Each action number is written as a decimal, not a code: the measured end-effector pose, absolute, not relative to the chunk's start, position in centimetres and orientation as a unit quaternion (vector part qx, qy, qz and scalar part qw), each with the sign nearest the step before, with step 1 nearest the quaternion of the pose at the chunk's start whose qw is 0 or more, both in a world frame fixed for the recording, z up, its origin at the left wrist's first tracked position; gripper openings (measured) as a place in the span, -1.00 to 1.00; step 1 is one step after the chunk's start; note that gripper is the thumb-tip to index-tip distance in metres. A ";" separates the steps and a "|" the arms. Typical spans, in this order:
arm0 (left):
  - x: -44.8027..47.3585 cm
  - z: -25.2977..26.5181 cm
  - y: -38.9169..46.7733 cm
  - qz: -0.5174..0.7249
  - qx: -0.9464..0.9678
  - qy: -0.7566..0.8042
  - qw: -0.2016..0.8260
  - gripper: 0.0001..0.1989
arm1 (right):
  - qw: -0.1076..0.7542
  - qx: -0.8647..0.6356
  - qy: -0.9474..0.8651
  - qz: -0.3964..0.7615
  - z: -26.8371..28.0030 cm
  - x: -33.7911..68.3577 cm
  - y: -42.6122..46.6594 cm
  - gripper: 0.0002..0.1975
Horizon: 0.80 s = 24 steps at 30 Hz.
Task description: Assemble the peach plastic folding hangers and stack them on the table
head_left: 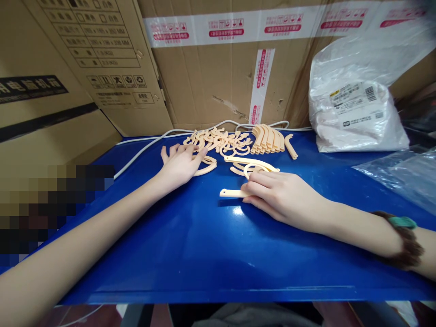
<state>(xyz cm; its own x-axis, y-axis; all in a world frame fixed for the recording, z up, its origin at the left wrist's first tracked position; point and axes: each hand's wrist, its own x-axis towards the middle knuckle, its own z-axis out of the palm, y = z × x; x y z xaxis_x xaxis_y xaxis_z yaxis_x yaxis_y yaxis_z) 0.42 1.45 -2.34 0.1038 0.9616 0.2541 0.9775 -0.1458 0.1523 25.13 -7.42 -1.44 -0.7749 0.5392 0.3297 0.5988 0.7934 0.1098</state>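
"Head view: hands?"
"Centre, my right hand (282, 196) closely pinches a beige strip (232, 193); left of centre, my left hand (180, 165) spreads over curved pieces (207, 169), grip unclear. I'd pinch lightly."

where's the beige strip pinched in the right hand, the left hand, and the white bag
beige strip (233, 194): head view, exposed length beside its holed end
left hand (182, 164): head view, back of the hand
white bag (357, 134): head view, front below the label

Cardboard boxes (211, 81) border a glossy blue tabletop (190, 254).
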 end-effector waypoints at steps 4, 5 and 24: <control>0.4 -2.2 1.6 -0.151 -0.734 -0.661 0.036 -0.37 | 0.144 -0.302 -0.937 -0.104 -1.4 25.2 -7.4 -0.71; 0.4 -2.1 1.6 -0.152 -0.733 -0.662 0.035 -0.38 | 0.143 -0.302 -0.937 -0.104 -1.4 25.2 -7.4 -0.71; 0.3 -1.2 1.8 -0.156 -0.741 -0.653 0.004 -0.42 | 0.162 -0.309 -0.933 -0.083 -1.5 25.2 -7.8 -0.73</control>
